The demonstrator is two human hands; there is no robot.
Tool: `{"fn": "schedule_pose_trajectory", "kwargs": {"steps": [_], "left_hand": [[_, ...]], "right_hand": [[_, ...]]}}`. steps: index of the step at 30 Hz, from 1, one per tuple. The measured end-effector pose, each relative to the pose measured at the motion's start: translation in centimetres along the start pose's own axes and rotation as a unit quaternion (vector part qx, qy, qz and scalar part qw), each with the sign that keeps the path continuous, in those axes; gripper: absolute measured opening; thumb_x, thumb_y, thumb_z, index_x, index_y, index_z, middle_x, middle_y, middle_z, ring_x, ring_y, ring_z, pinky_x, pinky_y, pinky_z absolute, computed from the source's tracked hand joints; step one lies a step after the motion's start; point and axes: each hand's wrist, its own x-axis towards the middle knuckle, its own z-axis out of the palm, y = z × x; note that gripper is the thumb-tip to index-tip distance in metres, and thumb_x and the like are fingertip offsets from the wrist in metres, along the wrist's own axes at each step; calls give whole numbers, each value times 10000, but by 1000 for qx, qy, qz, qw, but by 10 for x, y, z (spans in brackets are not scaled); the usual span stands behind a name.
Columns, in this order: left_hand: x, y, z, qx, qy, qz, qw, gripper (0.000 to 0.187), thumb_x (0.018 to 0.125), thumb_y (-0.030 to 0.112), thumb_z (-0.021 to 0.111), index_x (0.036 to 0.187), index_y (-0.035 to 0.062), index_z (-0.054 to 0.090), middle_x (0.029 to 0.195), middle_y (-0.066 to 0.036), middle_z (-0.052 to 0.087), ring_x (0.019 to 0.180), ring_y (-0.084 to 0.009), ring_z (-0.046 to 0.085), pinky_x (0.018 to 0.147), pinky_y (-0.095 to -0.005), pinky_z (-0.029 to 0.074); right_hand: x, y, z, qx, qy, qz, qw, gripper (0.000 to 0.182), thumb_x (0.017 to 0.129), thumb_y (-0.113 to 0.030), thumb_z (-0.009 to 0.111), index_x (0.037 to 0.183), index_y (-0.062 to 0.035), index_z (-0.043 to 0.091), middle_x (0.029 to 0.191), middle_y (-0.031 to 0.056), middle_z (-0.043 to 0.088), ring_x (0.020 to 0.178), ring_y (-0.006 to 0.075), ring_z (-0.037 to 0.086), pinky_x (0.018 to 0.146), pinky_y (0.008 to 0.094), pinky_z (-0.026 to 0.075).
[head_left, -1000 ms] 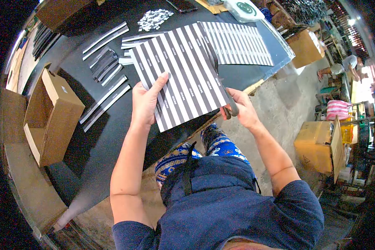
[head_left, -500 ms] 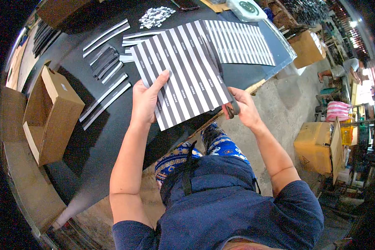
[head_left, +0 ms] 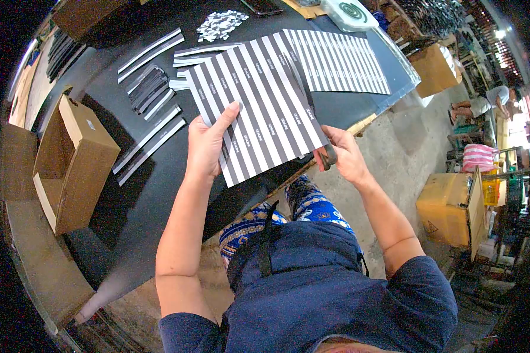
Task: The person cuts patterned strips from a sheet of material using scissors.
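Head view: striped sheet (head_left: 259,106), black and white bands, small print on the dark bands too small to read, held above the surface's near edge. Left hand (head_left: 209,144) fingers pinching its left edge; right hand (head_left: 341,154) closed round scissors (head_left: 325,156) at its lower right corner. Sheet nudged slightly rightward from before.

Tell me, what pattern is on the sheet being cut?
Black and white stripes on the sheet, seen from the head view.
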Motion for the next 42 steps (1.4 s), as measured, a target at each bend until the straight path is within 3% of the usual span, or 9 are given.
{"fn": "schedule_pose_trajectory", "kwargs": {"steps": [7,25,27,32,38,40,42], "left_hand": [[-1,2,0,14,6,-5,1000,261,806,131,646,971,-55,568,858,-128,634,683,-156,638,595,-266,547],[0,3,-1,-5,6,-3,1000,243,809,125,643,959,-53,577,857,-126,636,684,-154,638,596,-263,545],[-1,3,-3,22,-10,-22,999,278,794,178,667,996,6,582,881,-56,630,762,-116,601,684,-240,486],[0,1,-4,14,-13,-20,1000,290,792,185,670,999,2,583,892,-61,631,769,-117,601,686,-240,484],[-3,3,-1,43,-10,-31,999,298,794,181,664,994,-23,581,897,-99,637,736,-142,626,651,-258,515],[-6,2,2,40,-17,-39,998,301,797,176,659,1000,-30,577,882,-104,640,717,-146,631,640,-264,522],[-6,1,2,36,-17,-39,998,301,797,178,659,999,-30,577,882,-104,640,717,-146,631,636,-264,523]], "right_hand": [[1,-4,3,-4,-4,-7,1000,174,852,-160,518,880,1,576,617,17,538,495,88,508,451,231,403],[4,-1,2,-21,15,14,1000,197,828,-178,562,833,18,574,606,24,535,481,95,498,446,238,392],[3,-3,2,-23,12,22,999,192,825,-172,563,832,20,573,605,26,534,480,97,497,447,240,392],[4,-6,2,-19,15,53,998,184,815,-160,568,828,24,569,606,30,533,482,101,496,450,246,393],[18,5,-3,-23,0,7,1000,211,827,-181,527,833,25,574,612,31,538,502,105,514,462,243,401],[27,8,1,-24,56,-64,996,222,829,-175,500,837,31,584,624,38,553,517,104,525,469,241,407],[32,3,0,-21,47,-68,996,220,831,-166,495,838,33,588,628,40,560,516,104,529,471,242,410]]}}
